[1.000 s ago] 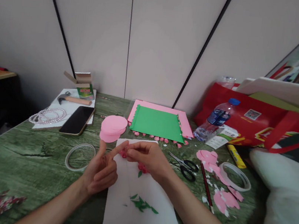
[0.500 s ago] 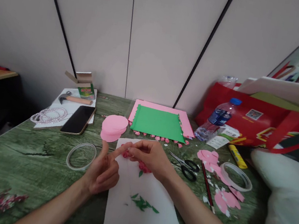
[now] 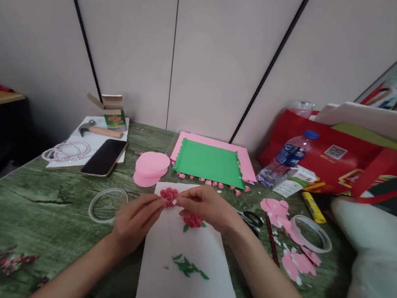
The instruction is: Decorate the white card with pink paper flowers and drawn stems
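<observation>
A white sheet [image 3: 185, 286] lies in front of me on the green table [image 3: 23, 222]. On its far end sit two clusters of small pink paper rosettes, one at the top [image 3: 169, 194] and one lower [image 3: 192, 221] with green leaf bits. My left hand [image 3: 135, 222] has its fingertips pinched together just below the top cluster, slightly blurred. My right hand [image 3: 206, 207] meets it from the right, fingers curled in a pinch beside the same cluster. Whatever they pinch is too small to name. More green leaf cutouts [image 3: 188, 268] lie mid-sheet.
A stack of pink paper circles [image 3: 151, 168], green paper [image 3: 209, 163] on pink paper, a tape ring [image 3: 105, 204], a phone [image 3: 104, 157], scissors [image 3: 251, 218], a pencil [image 3: 270, 237], another tape ring [image 3: 311, 233], a glue stick [image 3: 310, 206], a water bottle [image 3: 284, 159] and a red bag [image 3: 346, 161] surround the sheet.
My left hand has dropped its raised thumb and forefinger and closed into a pinch at the sheet. The top pink cluster is now uncovered; my right hand shifted slightly right.
</observation>
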